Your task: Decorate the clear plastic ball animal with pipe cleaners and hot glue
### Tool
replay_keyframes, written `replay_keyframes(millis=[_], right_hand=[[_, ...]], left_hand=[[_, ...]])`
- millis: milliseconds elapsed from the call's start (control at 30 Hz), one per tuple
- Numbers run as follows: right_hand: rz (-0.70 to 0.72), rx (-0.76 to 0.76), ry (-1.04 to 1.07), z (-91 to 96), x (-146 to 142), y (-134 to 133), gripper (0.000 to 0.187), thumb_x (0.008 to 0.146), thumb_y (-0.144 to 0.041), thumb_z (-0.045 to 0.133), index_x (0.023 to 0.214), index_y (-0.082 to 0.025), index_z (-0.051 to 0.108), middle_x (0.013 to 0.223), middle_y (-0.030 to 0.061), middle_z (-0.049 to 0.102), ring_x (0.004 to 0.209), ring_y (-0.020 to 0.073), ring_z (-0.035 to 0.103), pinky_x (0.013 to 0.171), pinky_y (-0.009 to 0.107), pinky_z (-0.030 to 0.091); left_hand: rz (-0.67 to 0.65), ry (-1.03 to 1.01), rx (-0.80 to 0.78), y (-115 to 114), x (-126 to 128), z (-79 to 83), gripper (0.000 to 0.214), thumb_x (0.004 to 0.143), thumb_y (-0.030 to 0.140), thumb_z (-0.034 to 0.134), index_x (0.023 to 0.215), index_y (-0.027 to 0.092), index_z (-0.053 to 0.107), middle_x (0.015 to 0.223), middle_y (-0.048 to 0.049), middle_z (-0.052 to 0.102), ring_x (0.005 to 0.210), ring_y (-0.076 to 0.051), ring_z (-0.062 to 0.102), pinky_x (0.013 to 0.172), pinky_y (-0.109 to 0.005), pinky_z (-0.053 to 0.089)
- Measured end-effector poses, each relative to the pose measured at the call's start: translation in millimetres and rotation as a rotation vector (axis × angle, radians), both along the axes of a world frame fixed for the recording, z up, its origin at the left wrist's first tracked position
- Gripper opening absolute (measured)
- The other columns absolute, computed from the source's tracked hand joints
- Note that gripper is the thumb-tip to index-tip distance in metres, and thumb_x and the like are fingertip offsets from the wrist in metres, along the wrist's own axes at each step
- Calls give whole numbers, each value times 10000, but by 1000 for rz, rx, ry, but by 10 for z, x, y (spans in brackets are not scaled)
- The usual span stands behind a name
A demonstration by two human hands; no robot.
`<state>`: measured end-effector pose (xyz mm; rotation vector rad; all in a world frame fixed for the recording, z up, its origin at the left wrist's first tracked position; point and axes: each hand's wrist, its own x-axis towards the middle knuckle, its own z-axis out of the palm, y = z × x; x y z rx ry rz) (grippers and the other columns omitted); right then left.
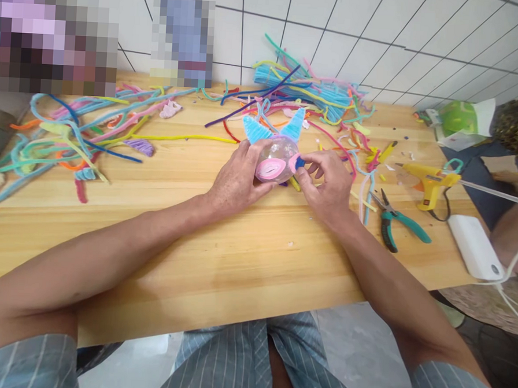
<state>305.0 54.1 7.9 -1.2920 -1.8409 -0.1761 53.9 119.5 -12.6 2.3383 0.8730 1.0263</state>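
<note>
A clear round ball [280,149] with two blue fuzzy ears [294,125] on top is held low over the table. On its front is a pink oval piece [270,169], and a second pink piece [294,162] sits at its right side. My left hand [241,173] wraps round the ball's left side, thumb underneath. My right hand [327,180] pinches a small dark blue piece [300,162] between thumb and forefinger, right against the second pink piece; whether it is fixed there I cannot tell.
Pipe cleaners of many colours [101,131] lie loose at left, with a blue bundle [308,89] by the tiled wall. At right are pliers [390,218], a yellow glue gun [431,183] and a white power bank [475,246] with a cable. Another person's leg shows beyond the right edge.
</note>
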Motion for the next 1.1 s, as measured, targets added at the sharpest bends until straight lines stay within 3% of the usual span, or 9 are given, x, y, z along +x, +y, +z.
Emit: replay_keyframes(millis=[700,833,1000,1100], right_hand=[[9,-2,16,-5,2,-17,210,1070,-339,734,1279,-313,744,1054,41,811,878,239,749,834,422,653],[46,-40,122,-81,71,-9,451,1012,-426,829,1419,-304,678,1320,99,811,1034,271,786,870,450,666],[132,-280,315,-318,128,146,887,929,-668,917,1644,-308,533,1666,184,682,1490,364,713,1207,593,626],[209,-392,413,-420,117,253,1083,835,-806,961,1685,-307,513,1755,199,616,1626,371,629,1327,612,556]], left_hand=[[-1,-11,17,-4,0,-20,819,1011,482,858,1693,307,439,1734,-192,584,1613,-433,585,1330,-670,537],[26,8,50,-15,-1,-17,836,1025,540,849,1709,298,434,1717,-188,605,1572,-419,618,1332,-662,531],[38,15,53,-21,-7,10,848,1034,619,836,1709,281,451,1675,-191,638,1528,-401,651,1282,-615,579],[24,11,43,-12,-19,28,842,1030,638,837,1692,271,467,1664,-198,646,1526,-399,656,1267,-602,593]])
